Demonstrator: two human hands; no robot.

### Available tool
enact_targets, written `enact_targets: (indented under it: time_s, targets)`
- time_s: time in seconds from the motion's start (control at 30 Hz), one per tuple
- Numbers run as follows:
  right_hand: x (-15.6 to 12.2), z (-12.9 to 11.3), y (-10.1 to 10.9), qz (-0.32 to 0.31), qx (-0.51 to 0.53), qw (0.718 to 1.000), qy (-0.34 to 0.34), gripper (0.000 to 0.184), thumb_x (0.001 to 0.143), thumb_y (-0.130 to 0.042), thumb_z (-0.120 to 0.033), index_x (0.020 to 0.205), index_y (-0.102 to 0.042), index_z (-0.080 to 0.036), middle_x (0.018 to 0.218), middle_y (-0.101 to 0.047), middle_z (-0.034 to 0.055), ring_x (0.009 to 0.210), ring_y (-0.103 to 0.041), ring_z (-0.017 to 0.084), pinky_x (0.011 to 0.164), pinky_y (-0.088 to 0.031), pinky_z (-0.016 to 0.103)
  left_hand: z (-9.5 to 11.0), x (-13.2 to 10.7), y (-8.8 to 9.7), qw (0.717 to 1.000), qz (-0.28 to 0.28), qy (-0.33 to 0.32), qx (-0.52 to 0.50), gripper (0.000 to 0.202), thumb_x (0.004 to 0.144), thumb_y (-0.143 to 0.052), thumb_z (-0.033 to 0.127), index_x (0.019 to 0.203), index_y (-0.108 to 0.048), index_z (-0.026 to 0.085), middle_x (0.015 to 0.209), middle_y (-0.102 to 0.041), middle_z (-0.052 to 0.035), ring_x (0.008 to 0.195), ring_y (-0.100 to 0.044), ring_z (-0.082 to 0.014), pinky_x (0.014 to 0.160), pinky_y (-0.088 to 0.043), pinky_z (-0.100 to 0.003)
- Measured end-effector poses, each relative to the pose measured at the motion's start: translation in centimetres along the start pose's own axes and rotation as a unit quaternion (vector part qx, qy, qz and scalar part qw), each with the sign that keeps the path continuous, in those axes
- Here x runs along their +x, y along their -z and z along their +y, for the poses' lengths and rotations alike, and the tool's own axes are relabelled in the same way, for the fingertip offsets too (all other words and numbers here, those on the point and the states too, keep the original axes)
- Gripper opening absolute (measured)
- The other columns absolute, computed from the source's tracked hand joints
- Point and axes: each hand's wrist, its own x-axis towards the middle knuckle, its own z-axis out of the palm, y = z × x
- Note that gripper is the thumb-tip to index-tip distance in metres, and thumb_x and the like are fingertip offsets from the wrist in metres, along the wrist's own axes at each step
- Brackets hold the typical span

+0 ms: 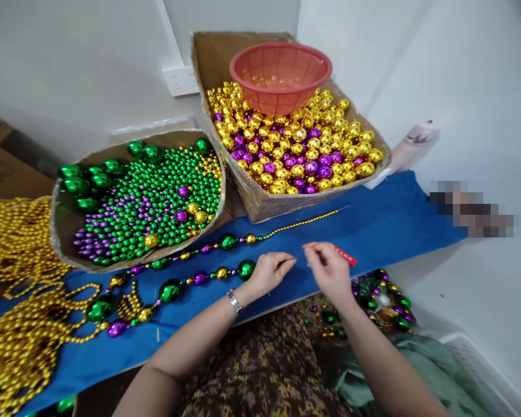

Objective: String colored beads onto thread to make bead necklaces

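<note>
My left hand (270, 271) and my right hand (329, 267) hover close together over the blue cloth (373, 226), fingers pinched toward each other. What they pinch is too thin to make out. Just left of my left hand ends a bead strand (173, 288) of green, gold and purple beads lying on the cloth. A second strand (260, 234) with small gold beads stretches toward the right behind my hands. A red label (345, 255) lies by my right hand.
A cardboard box of green and purple beads (143, 202) sits at the left. A box of gold and purple balls (295, 150) holds an orange basket (281, 75). Gold bead chains (21, 301) pile at far left. More beads (384, 301) lie lower right.
</note>
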Motion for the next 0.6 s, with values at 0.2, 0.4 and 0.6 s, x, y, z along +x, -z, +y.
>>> enact_targets:
  time_s: [0.2,0.4,0.6]
  targets:
    - [4.1,1.7,3.7,0.163,0.195,0.958,-0.135,0.033,0.076,-0.068,-0.050,0.078,-0.058,-0.019,0.070,-0.056,-0.0043,0.047,-0.047,0.004,0.043,-0.041,0.016,-0.2,1.1,3.1,0.999,-0.032,0.017,-0.010,0.030,0.091,-0.048,0.037,0.086,-0.067,0.015,0.063,-0.062,0.0007,0.056,-0.055,-0.0116,0.057,-0.039,-0.021]
    - [6.2,4.1,5.0,0.247,0.246,0.918,-0.191,0.039,0.068,-0.072,-0.053,0.076,-0.055,-0.018,0.064,-0.052,-0.0078,0.042,-0.044,0.002,0.038,-0.036,0.013,-0.5,1.4,5.2,0.997,-0.070,-0.013,0.019,0.028,0.091,-0.048,0.034,0.078,-0.064,0.015,0.068,-0.061,0.0002,0.061,-0.053,-0.0112,0.059,-0.036,-0.021]
    - [8.1,7.8,8.6,0.355,0.168,0.894,-0.217,0.028,0.078,-0.064,-0.045,0.078,-0.052,-0.020,0.067,-0.052,-0.0086,0.042,-0.044,0.002,0.034,-0.035,0.011,-1.3,1.0,7.3,0.982,-0.052,0.096,-0.151,0.032,0.086,-0.055,0.045,0.079,-0.061,0.015,0.054,-0.054,0.0026,0.050,-0.048,-0.0098,0.053,-0.036,-0.022]
